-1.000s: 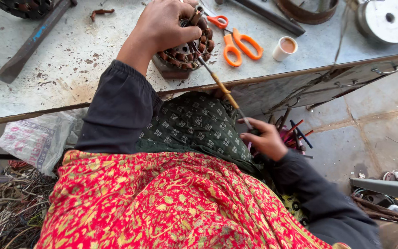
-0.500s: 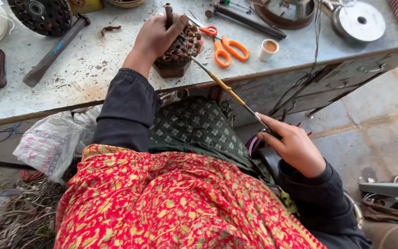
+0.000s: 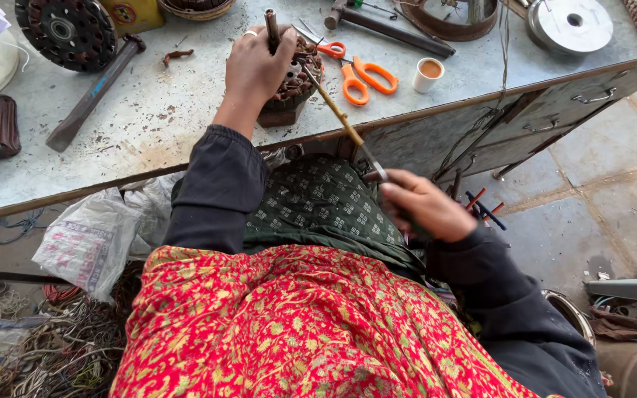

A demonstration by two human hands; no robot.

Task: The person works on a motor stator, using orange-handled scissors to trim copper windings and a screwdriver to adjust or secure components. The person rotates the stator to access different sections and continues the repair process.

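Your left hand (image 3: pixel 256 70) still clamps the copper-wound round stator (image 3: pixel 296 77) on the desk (image 3: pixel 149 125); your right hand (image 3: pixel 425 206), gripping the thin wooden-handled tool (image 3: pixel 344 121), has drawn back slightly.

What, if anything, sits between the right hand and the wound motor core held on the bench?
Nothing blocks it. The thin rod bridges right hand and motor core, which left hand grips. Orange scissors lie aside.

One camera on my head, looking steeply down.
It faces forward over my red patterned lap (image 3: pixel 296 332) to the near grey metal workbench (image 3: pixel 149 125), close, tiled floor at right.
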